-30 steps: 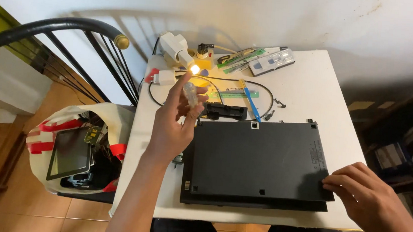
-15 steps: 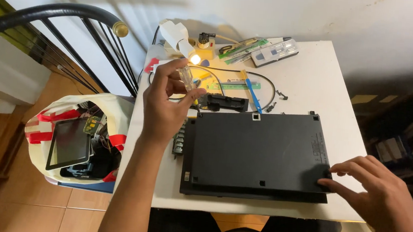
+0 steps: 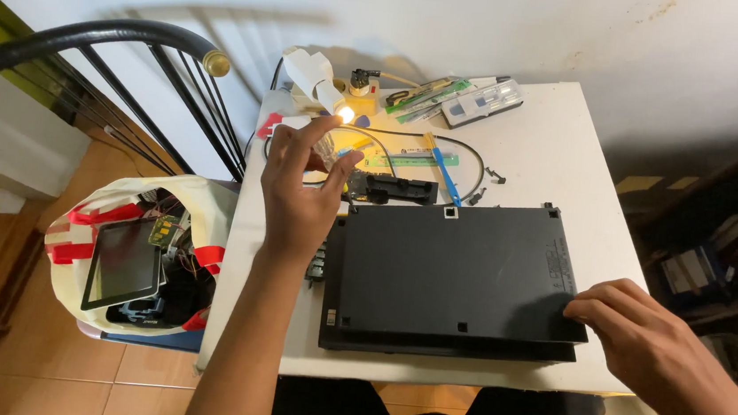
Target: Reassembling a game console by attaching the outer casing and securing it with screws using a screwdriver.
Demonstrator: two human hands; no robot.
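While left hand (image 3: 299,188) lifts — lamp (image 3: 316,76), tools (image 3: 436,98) behind.

The flat console case (image 3: 456,277) is matt black plastic with a smooth top. It lies on a white table (image 3: 569,154) with a smooth, faintly glossy laminate face. The handrail (image 3: 91,32) looks like glossy black tubing ending in a brass-coloured metal knob (image 3: 216,62). The tablet (image 3: 122,262) has a glossy glass screen.
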